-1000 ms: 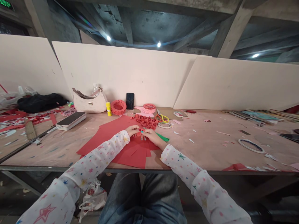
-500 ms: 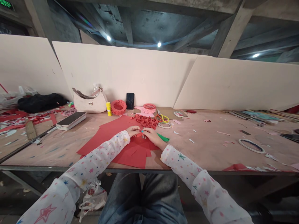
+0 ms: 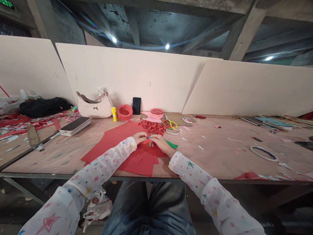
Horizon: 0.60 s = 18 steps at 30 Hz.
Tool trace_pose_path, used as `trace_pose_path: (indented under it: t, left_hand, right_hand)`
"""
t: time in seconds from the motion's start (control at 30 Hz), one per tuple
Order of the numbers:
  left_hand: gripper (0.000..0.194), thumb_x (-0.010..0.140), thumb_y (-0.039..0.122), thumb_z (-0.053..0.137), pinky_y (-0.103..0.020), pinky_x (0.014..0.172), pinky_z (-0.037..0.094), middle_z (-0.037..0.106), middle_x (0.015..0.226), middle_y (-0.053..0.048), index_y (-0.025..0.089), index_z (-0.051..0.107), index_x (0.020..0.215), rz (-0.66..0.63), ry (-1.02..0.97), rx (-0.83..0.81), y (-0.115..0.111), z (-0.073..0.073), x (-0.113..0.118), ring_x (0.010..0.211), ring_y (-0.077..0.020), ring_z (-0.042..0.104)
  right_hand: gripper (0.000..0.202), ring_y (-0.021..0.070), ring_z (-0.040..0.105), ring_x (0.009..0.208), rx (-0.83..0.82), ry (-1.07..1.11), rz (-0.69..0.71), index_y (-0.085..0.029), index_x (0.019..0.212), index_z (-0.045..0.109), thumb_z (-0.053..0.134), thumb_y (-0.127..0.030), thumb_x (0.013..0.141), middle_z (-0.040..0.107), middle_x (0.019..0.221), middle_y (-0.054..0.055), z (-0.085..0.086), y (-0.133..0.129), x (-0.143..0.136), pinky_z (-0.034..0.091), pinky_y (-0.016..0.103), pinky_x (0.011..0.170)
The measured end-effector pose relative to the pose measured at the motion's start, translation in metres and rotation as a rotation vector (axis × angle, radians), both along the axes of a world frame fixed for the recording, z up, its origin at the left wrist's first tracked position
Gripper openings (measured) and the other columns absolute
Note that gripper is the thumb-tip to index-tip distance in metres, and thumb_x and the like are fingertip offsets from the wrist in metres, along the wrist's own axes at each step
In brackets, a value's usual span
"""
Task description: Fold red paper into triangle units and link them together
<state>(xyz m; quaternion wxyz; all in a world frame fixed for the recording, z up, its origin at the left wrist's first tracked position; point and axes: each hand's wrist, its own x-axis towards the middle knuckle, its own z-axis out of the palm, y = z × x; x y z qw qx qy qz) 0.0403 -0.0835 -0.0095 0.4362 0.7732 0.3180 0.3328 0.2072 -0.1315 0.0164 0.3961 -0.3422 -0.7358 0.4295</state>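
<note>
My left hand (image 3: 140,138) and my right hand (image 3: 158,141) meet fingertip to fingertip over the red paper sheets (image 3: 139,167), which lie spread in a stack. Both are closed in a pinch on a small piece of red paper (image 3: 147,141), mostly covered by the fingers. Just beyond the fingers is a heap of small folded red paper pieces (image 3: 154,126). Scissors with yellow and orange handles (image 3: 174,124) lie right of the heap, above a roll of tape (image 3: 172,131). A green object (image 3: 171,144) shows partly behind my right hand.
A yellow glue stick (image 3: 114,114), red paper rings (image 3: 124,112), a leaning phone (image 3: 136,106) and a white handbag (image 3: 95,109) stand along the back board. Left is a white device with a dark screen (image 3: 75,126). Another tape roll (image 3: 263,153) and paper scraps lie right.
My fingers shift slightly around the small red paper, and a bit more of it shows between them. The view drifts a little; everything else stays in place.
</note>
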Motion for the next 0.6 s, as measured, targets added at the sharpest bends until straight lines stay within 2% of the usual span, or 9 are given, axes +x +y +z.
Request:
trace_pose_path:
  t: [0.2, 0.6]
  left_hand:
    - [0.019, 0.082, 0.026, 0.044, -0.017, 0.043, 0.036, 0.044, 0.058, 0.004, 0.009, 0.049, 0.075, 0.021, 0.019, 0.018, -0.001, 0.002, -0.001, 0.045, -0.0036, 0.04]
    - [0.02, 0.082, 0.027, 0.044, -0.019, 0.048, 0.041, 0.05, 0.064, 0.002, 0.009, 0.051, 0.078, 0.002, 0.126, 0.055, -0.01, 0.008, 0.006, 0.051, -0.0052, 0.046]
  right_hand:
    - [0.022, 0.0091, 0.048, 0.048, -0.02, -0.001, -0.003, -0.015, 0.063, 0.053, 0.039, -0.027, 0.075, 0.051, 0.05, -0.002, 0.001, 0.0, -0.002, 0.037, 0.021, 0.05]
    - [0.01, 0.0074, 0.045, 0.048, 0.074, -0.05, -0.08, -0.017, 0.068, 0.047, 0.039, -0.013, 0.07, 0.047, 0.054, -0.005, 0.001, -0.002, -0.003, 0.036, 0.02, 0.05]
